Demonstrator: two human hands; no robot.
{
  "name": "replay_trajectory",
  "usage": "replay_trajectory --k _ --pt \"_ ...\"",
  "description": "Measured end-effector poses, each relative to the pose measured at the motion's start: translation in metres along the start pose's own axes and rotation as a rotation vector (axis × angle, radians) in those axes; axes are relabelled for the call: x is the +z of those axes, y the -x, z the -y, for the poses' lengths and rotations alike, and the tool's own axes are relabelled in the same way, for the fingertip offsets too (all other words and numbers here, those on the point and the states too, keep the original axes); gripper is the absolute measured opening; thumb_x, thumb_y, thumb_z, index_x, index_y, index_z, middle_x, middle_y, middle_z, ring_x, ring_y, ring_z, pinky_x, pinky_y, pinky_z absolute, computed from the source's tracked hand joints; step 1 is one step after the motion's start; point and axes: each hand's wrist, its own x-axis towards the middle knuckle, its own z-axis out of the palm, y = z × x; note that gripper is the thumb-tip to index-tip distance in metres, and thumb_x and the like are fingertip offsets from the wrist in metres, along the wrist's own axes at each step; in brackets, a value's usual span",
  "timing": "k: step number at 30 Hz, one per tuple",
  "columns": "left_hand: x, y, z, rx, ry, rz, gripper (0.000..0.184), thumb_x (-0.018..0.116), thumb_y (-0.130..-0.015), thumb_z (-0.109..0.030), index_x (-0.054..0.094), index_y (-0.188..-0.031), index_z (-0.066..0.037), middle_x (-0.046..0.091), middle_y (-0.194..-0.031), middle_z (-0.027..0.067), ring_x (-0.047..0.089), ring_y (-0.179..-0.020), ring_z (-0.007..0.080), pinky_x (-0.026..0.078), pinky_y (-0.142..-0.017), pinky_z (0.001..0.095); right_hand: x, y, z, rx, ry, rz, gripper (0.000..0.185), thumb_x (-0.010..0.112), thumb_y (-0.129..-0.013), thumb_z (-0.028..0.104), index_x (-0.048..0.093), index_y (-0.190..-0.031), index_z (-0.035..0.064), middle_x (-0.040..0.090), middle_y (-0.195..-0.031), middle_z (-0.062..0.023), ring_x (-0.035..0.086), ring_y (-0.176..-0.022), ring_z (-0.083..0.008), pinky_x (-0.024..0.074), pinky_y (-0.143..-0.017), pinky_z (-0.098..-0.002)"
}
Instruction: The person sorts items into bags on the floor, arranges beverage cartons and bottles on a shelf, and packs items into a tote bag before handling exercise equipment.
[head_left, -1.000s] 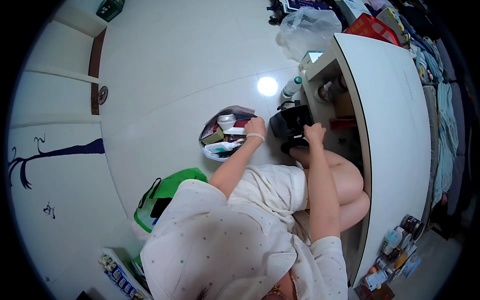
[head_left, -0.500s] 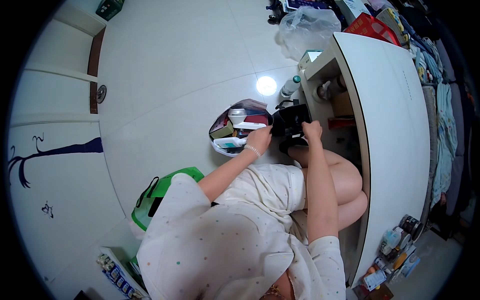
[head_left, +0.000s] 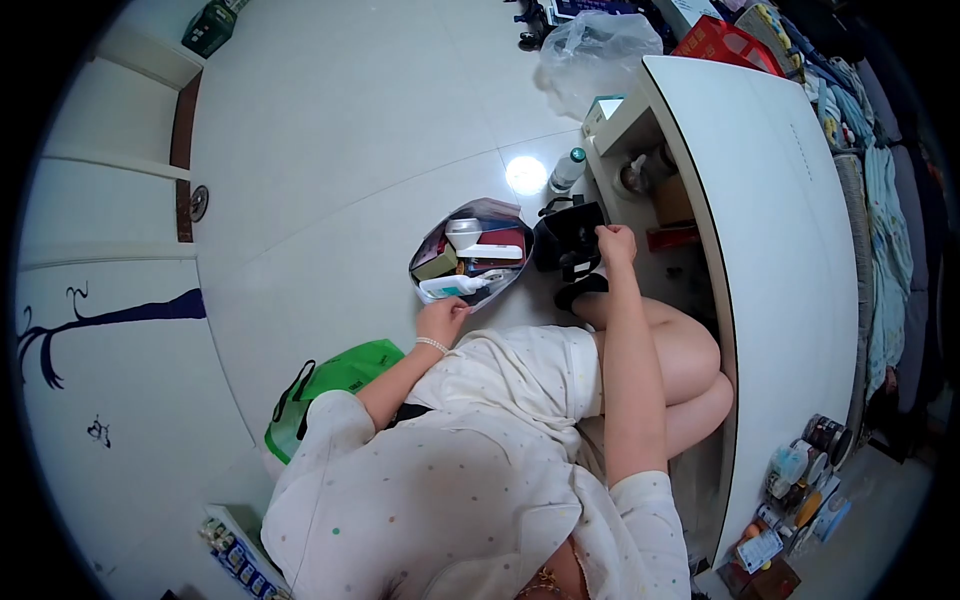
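My right hand (head_left: 616,246) is closed on the edge of a black bag (head_left: 570,236), which stands with its dark opening facing up. My left hand (head_left: 443,318) is pinched at the near rim of a storage bag (head_left: 490,208) with translucent sides. Packed inside that bag are a white bottle (head_left: 449,287), a silver-white round container (head_left: 463,233), a yellow-green box (head_left: 436,263), a long white item (head_left: 489,252) and something dark red (head_left: 503,240). The two bags stand side by side on the floor.
A clear bottle with a green cap (head_left: 568,170) stands by the white cabinet (head_left: 780,260), whose open shelves face me. A crumpled plastic bag (head_left: 595,60) lies farther off. Beside my left arm is a green bag (head_left: 345,370). White tiles (head_left: 320,150) cover the floor.
My left hand has moved left, from between the two bags to the near rim of the storage bag. My right hand keeps its hold on the black bag. The view has shifted slightly.
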Motion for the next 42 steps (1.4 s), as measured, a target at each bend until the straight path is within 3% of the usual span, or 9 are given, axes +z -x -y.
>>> replay_trajectory --k 6,8,13,17,24,26,28,34,42 --pt "-0.049 0.054 0.022 -0.332 -0.056 0.009 0.019 0.063 -0.071 -0.024 0.058 -0.083 -0.009 0.061 -0.084 0.0079 0.058 -0.081 0.0238 0.043 -0.069 0.0367 -0.003 -0.013 -0.019 0.058 -0.084 0.061 0.029 0.062 -0.063 0.024 0.064 -0.086 0.0060 0.062 -0.089 -0.0143 0.058 -0.087 -0.0273 0.0428 -0.080 -0.0335" --pt "-0.068 0.092 0.024 -0.147 -0.525 -0.276 0.039 0.066 -0.068 -0.025 0.050 -0.099 -0.009 0.049 -0.111 0.0094 0.042 -0.107 0.0263 0.028 -0.087 0.0451 -0.005 -0.018 -0.024 0.078 -0.103 0.085 0.028 0.062 -0.063 0.024 0.064 -0.086 0.0067 0.062 -0.089 -0.0133 0.058 -0.086 -0.0264 0.0428 -0.080 -0.0333" --pt "-0.066 0.149 0.067 -0.815 -0.599 -0.796 0.066 0.071 -0.062 -0.032 0.037 -0.114 -0.010 0.035 -0.122 0.0109 0.032 -0.115 0.0285 0.019 -0.091 0.0477 0.011 -0.032 -0.032 0.087 -0.123 0.063 0.027 0.063 -0.064 0.025 0.065 -0.084 0.0068 0.063 -0.085 -0.0120 0.059 -0.085 -0.0251 0.0427 -0.079 -0.0324" --pt "-0.073 0.158 0.076 -1.260 -0.331 -0.216 0.069 0.069 -0.059 -0.045 0.043 -0.113 -0.010 0.042 -0.118 0.0106 0.037 -0.110 0.0255 0.026 -0.086 0.0495 0.027 -0.045 -0.040 0.000 -0.087 0.176 0.028 0.063 -0.064 0.026 0.065 -0.084 0.0062 0.063 -0.086 -0.0132 0.059 -0.085 -0.0267 0.0427 -0.078 -0.0328" --pt "-0.046 0.146 0.084 -0.898 -0.423 -0.253 0.025 0.053 -0.079 -0.029 0.057 -0.078 -0.004 0.061 -0.072 0.0146 0.058 -0.073 0.0294 0.037 -0.084 0.0407 0.018 -0.045 -0.032 0.105 -0.038 0.203 0.031 0.064 -0.064 0.025 0.064 -0.087 0.0047 0.062 -0.090 -0.0135 0.058 -0.088 -0.0262 0.0420 -0.079 -0.0331" --pt "-0.048 0.139 0.084 -0.806 -0.415 -0.430 0.028 0.048 -0.083 -0.024 0.058 -0.067 -0.003 0.057 -0.059 0.0172 0.059 -0.063 0.0332 0.047 -0.064 0.0387 0.022 -0.053 -0.040 0.166 -0.133 0.207 0.031 0.064 -0.065 0.024 0.064 -0.088 0.0037 0.062 -0.091 -0.0137 0.057 -0.088 -0.0253 0.0418 -0.079 -0.0327" --pt "-0.060 0.131 0.083 -0.732 -0.433 -0.443 0.027 0.052 -0.080 -0.027 0.057 -0.070 -0.002 0.059 -0.064 0.0185 0.059 -0.063 0.0340 0.046 -0.051 0.0430 0.014 -0.042 -0.027 0.163 -0.116 0.200 0.031 0.064 -0.065 0.024 0.064 -0.088 0.0031 0.061 -0.091 -0.0140 0.057 -0.088 -0.0254 0.0417 -0.079 -0.0326" --pt "-0.116 0.115 0.063 -0.533 -0.546 -0.161 0.041 0.071 -0.060 -0.037 0.059 -0.083 -0.005 0.058 -0.071 0.0125 0.055 -0.077 0.0267 0.041 -0.073 0.0363 0.014 -0.044 -0.035 0.122 -0.190 0.226 0.030 0.063 -0.068 0.021 0.061 -0.089 0.0004 0.059 -0.085 -0.0119 0.053 -0.076 -0.0220 0.0404 -0.068 -0.0336" --pt "-0.137 0.180 0.066 -0.234 -0.634 -0.093 0.052 0.079 -0.044 -0.031 0.061 -0.092 -0.022 0.021 -0.134 0.0171 0.013 -0.124 0.0375 0.018 -0.095 0.0497 -0.022 -0.049 -0.045 0.056 -0.094 0.098 0.030 0.063 -0.069 0.023 0.060 -0.090 0.0001 0.059 -0.076 -0.0086 0.054 -0.066 -0.0167 0.0427 -0.063 -0.0284"
